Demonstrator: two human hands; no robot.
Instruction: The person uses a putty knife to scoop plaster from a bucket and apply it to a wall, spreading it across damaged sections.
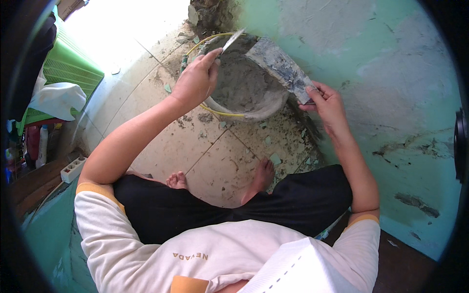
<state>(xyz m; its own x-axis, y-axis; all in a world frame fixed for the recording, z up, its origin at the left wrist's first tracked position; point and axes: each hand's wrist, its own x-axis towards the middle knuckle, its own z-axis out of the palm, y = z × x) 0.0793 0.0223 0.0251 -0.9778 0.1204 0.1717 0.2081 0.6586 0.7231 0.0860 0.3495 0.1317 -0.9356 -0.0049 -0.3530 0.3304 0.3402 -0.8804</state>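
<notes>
Mortar point(246, 85) (grey, lumpy) sits inside the bucket point(266, 114).

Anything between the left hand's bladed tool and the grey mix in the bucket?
Nothing visible. The left hand holds the bladed tool near the rim of the bucket, with grey mix lying exposed beside it. The smeared flat board in the right hand overlaps only the bucket's upper-right part.

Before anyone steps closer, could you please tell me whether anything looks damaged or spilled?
Yes: the turquoise wall on the right has a ragged scar breaking its surface, and greenish chips litter the tiled floor near the basin, like flaked paint.
</notes>
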